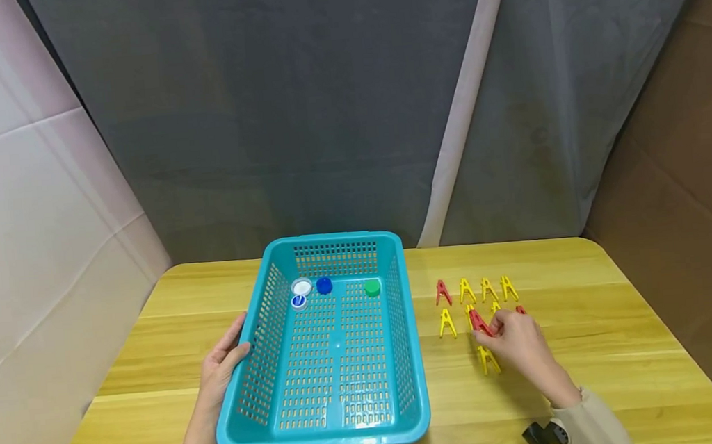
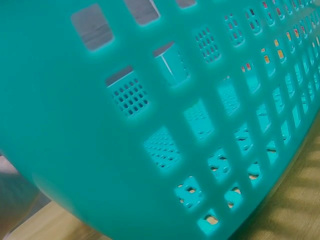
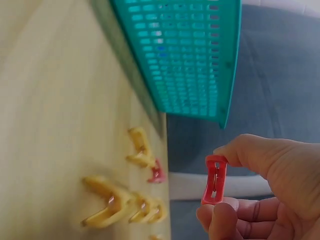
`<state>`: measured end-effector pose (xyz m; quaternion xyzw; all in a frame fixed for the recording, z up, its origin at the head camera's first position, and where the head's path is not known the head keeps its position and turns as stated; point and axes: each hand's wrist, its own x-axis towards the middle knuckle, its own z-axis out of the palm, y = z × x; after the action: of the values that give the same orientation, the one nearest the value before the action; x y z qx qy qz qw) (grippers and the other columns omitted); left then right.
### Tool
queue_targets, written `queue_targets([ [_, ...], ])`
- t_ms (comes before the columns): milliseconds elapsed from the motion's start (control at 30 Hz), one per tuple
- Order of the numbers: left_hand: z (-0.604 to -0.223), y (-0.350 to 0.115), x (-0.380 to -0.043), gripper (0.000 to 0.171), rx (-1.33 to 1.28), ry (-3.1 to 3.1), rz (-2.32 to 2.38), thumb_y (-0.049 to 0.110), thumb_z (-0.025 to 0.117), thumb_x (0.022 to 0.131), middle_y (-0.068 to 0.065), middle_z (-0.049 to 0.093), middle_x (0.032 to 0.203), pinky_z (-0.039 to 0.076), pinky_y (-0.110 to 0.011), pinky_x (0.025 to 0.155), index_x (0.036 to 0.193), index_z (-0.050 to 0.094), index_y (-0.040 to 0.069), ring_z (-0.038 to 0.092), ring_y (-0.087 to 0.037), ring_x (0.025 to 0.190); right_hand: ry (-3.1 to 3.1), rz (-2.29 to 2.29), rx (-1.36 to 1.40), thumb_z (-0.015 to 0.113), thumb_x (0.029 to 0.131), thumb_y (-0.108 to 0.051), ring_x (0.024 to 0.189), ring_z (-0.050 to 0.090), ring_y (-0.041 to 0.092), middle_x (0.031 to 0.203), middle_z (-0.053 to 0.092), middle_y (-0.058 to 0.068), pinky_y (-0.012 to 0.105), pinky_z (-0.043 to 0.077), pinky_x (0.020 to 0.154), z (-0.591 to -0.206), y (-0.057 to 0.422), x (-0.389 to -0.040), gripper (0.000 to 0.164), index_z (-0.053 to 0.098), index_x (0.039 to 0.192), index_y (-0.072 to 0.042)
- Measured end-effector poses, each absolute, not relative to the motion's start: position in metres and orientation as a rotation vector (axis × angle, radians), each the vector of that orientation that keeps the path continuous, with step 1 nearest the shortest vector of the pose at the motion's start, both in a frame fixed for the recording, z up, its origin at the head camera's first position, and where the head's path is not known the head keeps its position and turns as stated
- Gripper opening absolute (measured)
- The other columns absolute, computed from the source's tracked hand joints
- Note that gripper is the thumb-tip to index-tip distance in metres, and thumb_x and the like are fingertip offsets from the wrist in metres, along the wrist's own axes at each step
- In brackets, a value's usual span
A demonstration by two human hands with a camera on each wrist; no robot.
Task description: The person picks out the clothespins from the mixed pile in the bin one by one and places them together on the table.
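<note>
A turquoise plastic basket (image 1: 338, 345) with slotted walls stands in the middle of the head view. My left hand (image 1: 217, 369) grips its left rim, thumb on top and fingers outside; the left wrist view is mostly filled by the slotted wall (image 2: 100, 150). With thumb and fingers, my right hand (image 1: 521, 345) pinches a red clothespin (image 3: 215, 180), above several yellow clothespins (image 1: 446, 323) on the table. Another red clothespin (image 1: 442, 292) lies in the far row, and one more (image 1: 521, 310) shows partly behind the right hand. The hand hides part of the group.
Inside the basket lie a white cap (image 1: 301, 287), a blue-and-white cap (image 1: 299, 302), a dark blue cap (image 1: 325, 285) and a green cap (image 1: 372, 287). The wooden table (image 1: 623, 340) ends at a grey curtain (image 1: 260, 118). Light and brown panels flank it.
</note>
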<state>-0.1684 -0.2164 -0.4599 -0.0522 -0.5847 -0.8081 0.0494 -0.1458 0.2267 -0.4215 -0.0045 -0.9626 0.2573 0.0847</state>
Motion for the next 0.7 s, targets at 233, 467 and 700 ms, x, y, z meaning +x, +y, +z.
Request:
queue_targets([
  [233,-0.459,-0.216,-0.169,0.046,-0.102,-1.815,-2.445,-0.003,0.049,0.094,0.022,0.059,0.117,0.047,-0.014,0.085,0.139,0.038,0.002,0.055,0.005,0.106,-2.892,0.776,-0.139,0.072,0.078,-0.024,0.047,0.038,0.011,0.051,0.043,-0.002,0.025,0.031,0.045,-0.437,0.245,-0.135,0.03,0.051,0.062,-0.009],
  [467,-0.458,-0.216,-0.168,0.047,-0.1,-1.806,-2.461,-0.001,0.049,0.095,0.022,0.058,0.118,0.047,-0.014,0.086,0.14,0.036,0.001,0.054,0.005,0.107,-2.912,0.744,-0.161,0.071,0.078,-0.024,0.046,0.037,0.011,0.05,0.042,-0.004,0.025,0.03,0.044,-0.448,0.259,-0.127,0.031,0.049,0.061,-0.011],
  [700,-0.459,-0.216,-0.168,0.046,-0.137,-1.807,-2.442,-0.002,0.049,0.095,0.022,0.059,0.118,0.047,-0.014,0.085,0.139,0.037,0.0,0.054,0.005,0.107,-2.882,0.702,-0.13,0.071,0.076,-0.02,0.046,0.038,0.011,0.052,0.043,-0.004,0.026,0.031,0.043,-0.457,0.265,-0.123,0.027,0.049,0.062,-0.011],
])
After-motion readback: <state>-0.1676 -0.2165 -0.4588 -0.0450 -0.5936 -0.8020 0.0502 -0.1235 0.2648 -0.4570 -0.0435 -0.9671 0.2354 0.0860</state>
